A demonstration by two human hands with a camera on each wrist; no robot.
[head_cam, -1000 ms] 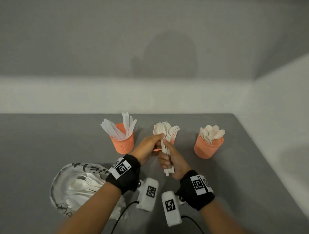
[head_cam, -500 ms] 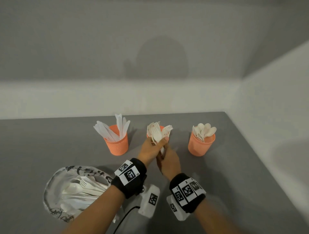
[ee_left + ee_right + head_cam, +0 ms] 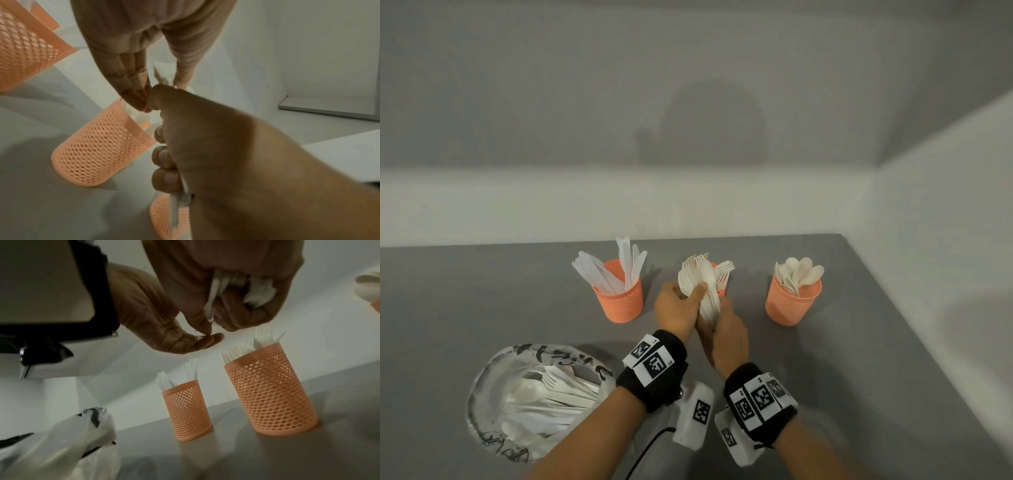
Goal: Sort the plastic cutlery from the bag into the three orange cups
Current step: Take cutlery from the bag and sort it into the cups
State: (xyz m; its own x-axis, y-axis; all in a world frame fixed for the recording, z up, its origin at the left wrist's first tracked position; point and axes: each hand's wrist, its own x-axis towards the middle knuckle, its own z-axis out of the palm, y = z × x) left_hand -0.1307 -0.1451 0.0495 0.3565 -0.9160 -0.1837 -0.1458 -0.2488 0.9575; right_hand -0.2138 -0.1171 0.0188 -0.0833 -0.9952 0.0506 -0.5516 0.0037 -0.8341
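Note:
Both hands hold one bundle of white plastic forks (image 3: 705, 286) just in front of the middle orange cup (image 3: 721, 291), which is mostly hidden behind it. My right hand (image 3: 726, 334) grips the handles from below, seen as a fist around the forks (image 3: 258, 292). My left hand (image 3: 676, 308) pinches the bundle near the tines, thumb on top. The left cup (image 3: 621, 303) holds knives and the right cup (image 3: 791, 305) holds spoons. The plastic bag (image 3: 534, 394) lies at the front left with cutlery inside.
The grey table (image 3: 482, 291) ends at a white wall behind and on the right. In the right wrist view the fork cup (image 3: 271, 391) and the knife cup (image 3: 187, 409) stand below my hands, and the bag (image 3: 72, 443) lies at the lower left.
The fork bundle has moved forward to the middle cup. My right hand has slid down to the handle ends, and my left thumb now lies across the fork heads.

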